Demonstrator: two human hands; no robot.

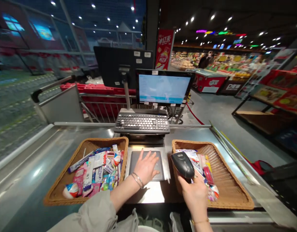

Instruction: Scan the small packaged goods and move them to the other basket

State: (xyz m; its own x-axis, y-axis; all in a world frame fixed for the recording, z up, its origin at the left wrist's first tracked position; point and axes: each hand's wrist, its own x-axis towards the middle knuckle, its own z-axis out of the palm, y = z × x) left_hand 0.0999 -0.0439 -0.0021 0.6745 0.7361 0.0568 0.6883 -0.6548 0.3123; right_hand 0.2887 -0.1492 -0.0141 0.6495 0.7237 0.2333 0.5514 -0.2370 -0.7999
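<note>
Black scanner point(183, 164) gripped in my right hand point(195, 193); left hand point(146, 167) spread flat on the counter's scan plate point(134, 158), between wicker baskets point(88, 145).

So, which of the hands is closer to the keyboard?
The left hand. It lies flat on the dark plate just in front of the keyboard; the right hand is farther back, holding a handheld scanner over the right basket.

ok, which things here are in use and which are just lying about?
In hand: left hand flat on scan plate; right hand holding scanner over right basket; left basket of packets.
Lying about: keyboard, screen, trolleys.
</note>
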